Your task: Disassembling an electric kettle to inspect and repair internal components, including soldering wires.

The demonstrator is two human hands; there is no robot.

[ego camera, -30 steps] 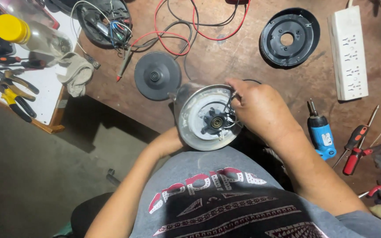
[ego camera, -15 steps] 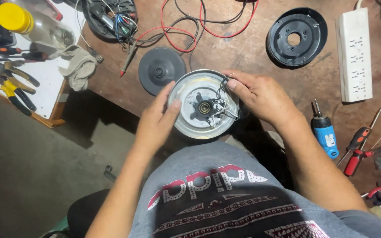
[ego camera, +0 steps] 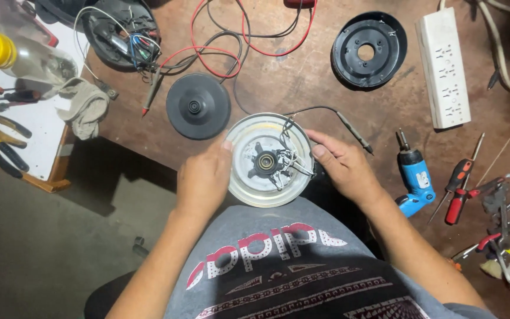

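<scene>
Two hands, left hand [ego camera: 203, 179] and right hand [ego camera: 342, 167], clasp the opened round appliance base [ego camera: 270, 159] at the table [ego camera: 302, 77] edge, each grip half-closed on its rim; black bottom cover [ego camera: 369, 50] already off, wiring exposed, reassembly apparently left

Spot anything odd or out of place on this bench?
Mostly a bench mid-repair. The round metal unit, held at both sides by the left hand and right hand, overhangs the table edge, with loose wires sticking out at its centre.
</scene>
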